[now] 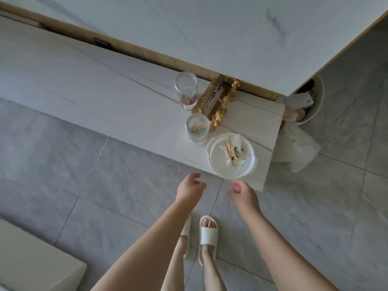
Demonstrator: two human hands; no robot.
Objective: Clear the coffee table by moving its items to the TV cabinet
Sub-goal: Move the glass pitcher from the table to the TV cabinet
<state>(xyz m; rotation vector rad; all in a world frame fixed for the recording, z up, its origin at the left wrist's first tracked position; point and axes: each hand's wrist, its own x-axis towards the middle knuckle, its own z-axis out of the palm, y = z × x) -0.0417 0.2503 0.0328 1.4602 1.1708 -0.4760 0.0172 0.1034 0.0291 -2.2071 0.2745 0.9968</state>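
left hand (190, 189): empty, fingers loosely curled | right hand (243, 193): empty, fingers curled | both forearms extended

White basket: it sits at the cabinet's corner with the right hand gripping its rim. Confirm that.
Not quite. In the head view the white basket does sit at the cabinet's corner, but the right hand is empty, just short of its rim.
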